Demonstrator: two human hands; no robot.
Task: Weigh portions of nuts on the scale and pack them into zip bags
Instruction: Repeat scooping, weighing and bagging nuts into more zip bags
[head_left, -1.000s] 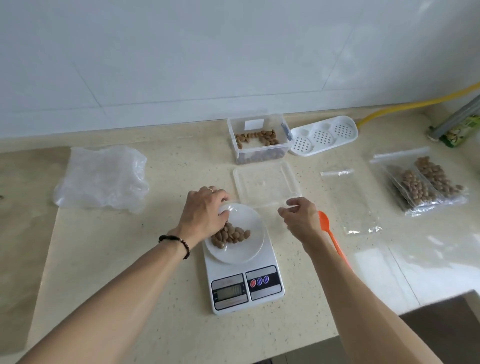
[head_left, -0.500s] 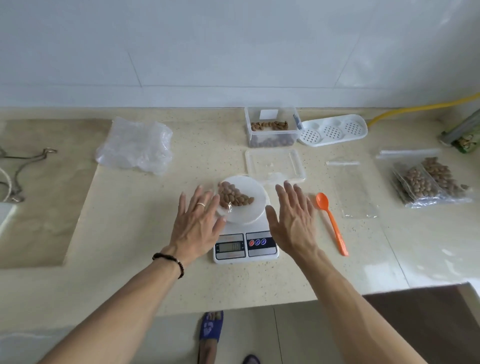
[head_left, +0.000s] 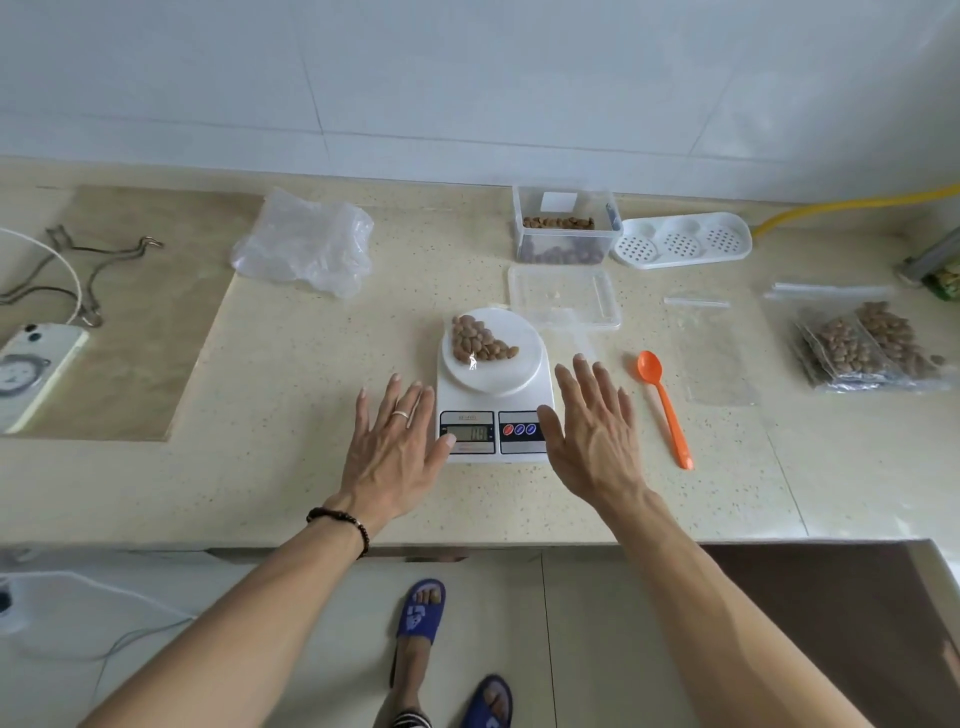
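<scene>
fingers spread flat beside the scale

fingers of both hands lie straight and splayed apart, palms down, holding nothing. left hand (head_left: 397, 447), with a ring on one finger and a dark bead bracelet at the wrist, sits just left of the white digital kitchen scale (head_left: 494, 410), its thumb tip overlapping the display corner. right hand (head_left: 597, 431) sits at the scale's right edge, its thumb across the button panel. both forearms reach forward from the bottom of the view, roughly parallel.

brown almonds (head_left: 478, 340) lie in a small heap on the white round dish (head_left: 511, 358) atop the scale. behind it are a clear flat plastic lid (head_left: 563, 291) and a clear rectangular tub of nuts (head_left: 563, 228). an orange plastic spoon (head_left: 662, 405) lies right of the right hand, then an empty clear zip bag (head_left: 711, 353), and further right filled zip bags of nuts (head_left: 862, 345). all rest on the speckled beige counter (head_left: 260, 483).
</scene>
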